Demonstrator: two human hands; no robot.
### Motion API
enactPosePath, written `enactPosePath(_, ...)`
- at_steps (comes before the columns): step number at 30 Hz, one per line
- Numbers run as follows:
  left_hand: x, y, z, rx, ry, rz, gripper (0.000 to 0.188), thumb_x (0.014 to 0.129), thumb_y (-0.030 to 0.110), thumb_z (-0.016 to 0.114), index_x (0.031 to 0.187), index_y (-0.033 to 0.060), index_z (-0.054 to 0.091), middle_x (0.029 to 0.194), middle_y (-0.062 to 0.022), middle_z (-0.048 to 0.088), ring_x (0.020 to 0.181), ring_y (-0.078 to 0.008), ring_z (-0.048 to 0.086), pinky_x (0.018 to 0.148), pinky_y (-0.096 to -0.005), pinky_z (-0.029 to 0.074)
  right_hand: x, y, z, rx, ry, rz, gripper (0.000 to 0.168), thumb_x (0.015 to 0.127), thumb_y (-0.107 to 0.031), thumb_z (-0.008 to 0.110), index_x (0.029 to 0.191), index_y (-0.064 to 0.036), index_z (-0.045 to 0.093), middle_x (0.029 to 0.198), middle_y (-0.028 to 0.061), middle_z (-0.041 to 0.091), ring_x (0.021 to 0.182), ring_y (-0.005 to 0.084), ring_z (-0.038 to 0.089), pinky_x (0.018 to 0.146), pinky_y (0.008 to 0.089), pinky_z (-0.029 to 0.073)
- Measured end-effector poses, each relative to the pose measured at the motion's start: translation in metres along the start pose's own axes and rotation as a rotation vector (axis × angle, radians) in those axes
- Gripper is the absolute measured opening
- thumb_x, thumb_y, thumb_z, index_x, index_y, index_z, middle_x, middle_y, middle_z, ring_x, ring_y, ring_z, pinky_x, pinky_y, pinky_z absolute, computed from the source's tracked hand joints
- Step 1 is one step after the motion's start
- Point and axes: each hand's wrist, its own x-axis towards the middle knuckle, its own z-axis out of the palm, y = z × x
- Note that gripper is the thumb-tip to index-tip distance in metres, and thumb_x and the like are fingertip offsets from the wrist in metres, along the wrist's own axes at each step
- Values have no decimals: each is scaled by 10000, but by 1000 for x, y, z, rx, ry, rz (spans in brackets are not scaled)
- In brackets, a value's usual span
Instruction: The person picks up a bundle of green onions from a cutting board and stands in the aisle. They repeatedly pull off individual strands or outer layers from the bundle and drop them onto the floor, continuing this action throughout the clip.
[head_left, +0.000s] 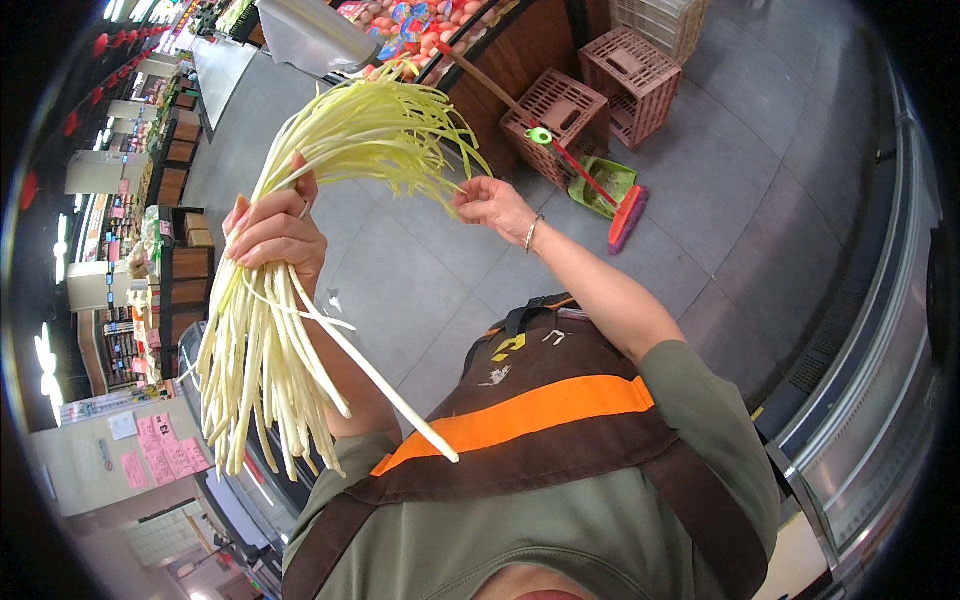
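My left hand (277, 229) is closed around a large bunch of pale yellow-green garlic chives (360, 135), held up before me. The white stalk ends hang below the fist, and one stalk sticks out apart towards my apron (525, 375). Above the fist the thin leaves arch over to the right. At their drooping tips is my right hand (491, 206), its thumb and fingertips brought together; leaf tips meet the fingers, but whether they are pinched cannot be told. A bracelet is on the right wrist.
Plastic crates (559, 124) stand by a wood-sided display with packaged goods (420, 26). Near them are a green dustpan (602, 184) and a red-handled brush (626, 217) on the grey tile floor. A metal-edged refrigerated case (862, 375) runs along the right; stocked shelves (176, 255) line the left.
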Motion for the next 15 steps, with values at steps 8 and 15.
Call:
enactPosePath(8,-2,10,-3,20,4,-9,567,910,68,550,1353,-176,293,688,-73,548,485,-128,599,453,-244,517,-18,-22,-10,-305,-136,73,237,795,-41,714,1015,-22,627,914,28,641,797,89,599,702,252,516)
enactPosePath(15,-5,12,-7,9,-13,-7,568,917,75,544,1356,-179,290,690,-72,546,487,-128,599,454,-242,518,-19,-33,-16,-459,-238,131,212,801,-50,701,996,5,639,856,12,624,751,90,572,651,243,477)
